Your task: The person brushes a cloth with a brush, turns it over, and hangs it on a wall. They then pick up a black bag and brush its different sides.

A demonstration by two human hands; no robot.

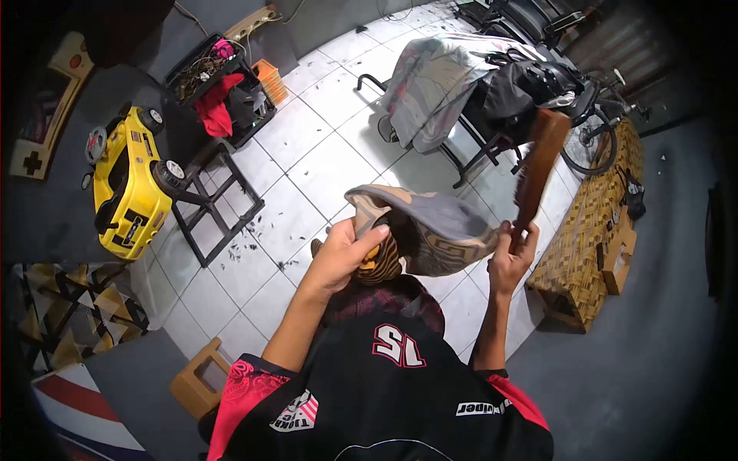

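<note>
A black-and-pink jersey (pixel 361 399) fills six o'clock. At the centre is a grey-and-tan patterned article (pixel 450 211), possibly a cap or shoe; its shape is hard to read. The left hand (pixel 338 257) pinches its edge. Towards two o'clock, the right hand (pixel 511 261) pinches the lower end of a wooden-backed brush (pixel 544 161), bristles facing the article.
</note>
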